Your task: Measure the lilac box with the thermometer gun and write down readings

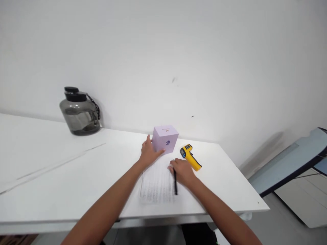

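Far to the left on the white rectangular table (48, 163), by its back edge, a squat jug of smoky see-through plastic with a black lid (80, 117) stands upright, a black lettered strap hanging down its right side. Well to the right of it, my left hand (149, 153) is spread about a lilac cube-shaped box with a dark emblem (168, 143) — thumb laid on the front face, fingers up along the left side — though I cannot tell how hard they press. The box is near the table's back edge, nearer the right edge than the left. Below it, towards the near edge, lies a white sheet covered with rows of dark marks (156, 187), too blurred for me to read. Over its right side my right hand (182, 170) pinches a slim black pen (175, 183), the lower end pointing to the near edge. Just beyond that hand, towards the back right corner, a yellow-and-black plastic pistol-shaped meter (192, 159) lies on its side. Past the table's right edge, a pale blue-grey panel with a dark border (286, 163) slopes upward.
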The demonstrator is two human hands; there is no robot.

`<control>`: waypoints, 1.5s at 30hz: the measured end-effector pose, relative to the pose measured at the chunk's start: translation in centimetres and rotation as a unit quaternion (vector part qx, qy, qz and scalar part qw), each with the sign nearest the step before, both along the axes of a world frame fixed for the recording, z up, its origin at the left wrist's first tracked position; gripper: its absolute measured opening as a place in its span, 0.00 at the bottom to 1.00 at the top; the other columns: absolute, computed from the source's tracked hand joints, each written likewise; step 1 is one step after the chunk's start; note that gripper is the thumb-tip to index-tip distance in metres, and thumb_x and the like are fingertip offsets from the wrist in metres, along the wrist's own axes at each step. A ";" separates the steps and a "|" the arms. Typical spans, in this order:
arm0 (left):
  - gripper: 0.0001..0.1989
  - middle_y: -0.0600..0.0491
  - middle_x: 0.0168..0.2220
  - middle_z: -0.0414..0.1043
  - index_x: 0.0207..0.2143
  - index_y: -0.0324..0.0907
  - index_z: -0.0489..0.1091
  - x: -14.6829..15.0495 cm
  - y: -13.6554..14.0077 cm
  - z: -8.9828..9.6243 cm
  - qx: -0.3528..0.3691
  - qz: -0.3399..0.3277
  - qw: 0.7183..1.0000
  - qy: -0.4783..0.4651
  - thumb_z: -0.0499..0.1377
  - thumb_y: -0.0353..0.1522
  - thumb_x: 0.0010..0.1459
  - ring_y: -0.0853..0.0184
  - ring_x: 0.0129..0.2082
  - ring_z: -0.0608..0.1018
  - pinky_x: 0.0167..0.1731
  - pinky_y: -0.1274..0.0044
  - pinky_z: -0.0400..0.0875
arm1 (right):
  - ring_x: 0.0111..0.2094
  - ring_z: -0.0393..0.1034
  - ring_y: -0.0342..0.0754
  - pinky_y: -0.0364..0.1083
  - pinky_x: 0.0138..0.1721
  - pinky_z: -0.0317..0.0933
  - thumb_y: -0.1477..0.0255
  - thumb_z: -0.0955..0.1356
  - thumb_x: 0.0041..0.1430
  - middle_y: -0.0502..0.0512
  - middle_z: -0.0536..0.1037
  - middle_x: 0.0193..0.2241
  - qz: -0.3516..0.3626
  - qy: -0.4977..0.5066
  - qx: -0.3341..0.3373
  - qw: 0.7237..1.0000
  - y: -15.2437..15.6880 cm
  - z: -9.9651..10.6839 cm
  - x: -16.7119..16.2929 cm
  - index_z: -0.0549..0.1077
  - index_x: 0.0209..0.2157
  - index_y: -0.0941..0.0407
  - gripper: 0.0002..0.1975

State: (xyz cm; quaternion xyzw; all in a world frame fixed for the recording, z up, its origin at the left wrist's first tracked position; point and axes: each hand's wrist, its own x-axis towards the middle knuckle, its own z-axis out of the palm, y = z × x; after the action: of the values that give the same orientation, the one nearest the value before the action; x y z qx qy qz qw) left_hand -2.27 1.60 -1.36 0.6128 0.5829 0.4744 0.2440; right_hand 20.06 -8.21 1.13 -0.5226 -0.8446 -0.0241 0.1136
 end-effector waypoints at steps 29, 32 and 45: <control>0.49 0.37 0.67 0.71 0.62 0.44 0.66 -0.1 -1.3 0.8 0.010 -0.013 0.986 -0.166 0.81 0.51 0.45 0.40 0.70 0.80 0.69 0.46 0.80 | 0.64 0.77 0.66 0.56 0.55 0.68 0.67 0.69 0.81 0.74 0.80 0.67 -0.305 0.091 -0.065 0.946 3.2 1.1 3.1 0.69 0.78 0.56 0.30; 0.46 0.37 0.68 0.72 0.63 0.44 0.67 -0.3 -1.1 0.8 0.013 -0.009 0.981 -0.194 0.82 0.48 0.47 0.41 0.69 0.81 0.69 0.46 0.81 | 0.65 0.78 0.65 0.55 0.55 0.68 0.67 0.69 0.82 0.75 0.81 0.67 -0.309 0.083 -0.065 0.945 3.2 1.1 3.0 0.69 0.78 0.56 0.29; 0.46 0.36 0.69 0.70 0.64 0.44 0.68 -0.6 -1.6 1.8 0.005 0.032 0.988 -0.152 0.82 0.50 0.49 0.41 0.69 0.80 0.67 0.47 0.81 | 0.50 0.84 0.62 0.57 0.50 0.77 0.45 0.62 0.79 0.68 0.86 0.55 -0.235 0.523 -0.033 0.819 3.4 0.6 2.7 0.74 0.69 0.55 0.34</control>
State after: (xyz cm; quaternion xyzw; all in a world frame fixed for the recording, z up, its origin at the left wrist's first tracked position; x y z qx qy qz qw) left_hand -2.84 0.04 0.40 0.5156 0.5562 0.5728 0.3110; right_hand 22.76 -4.77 1.70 -0.6429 -0.5098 0.2542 0.5119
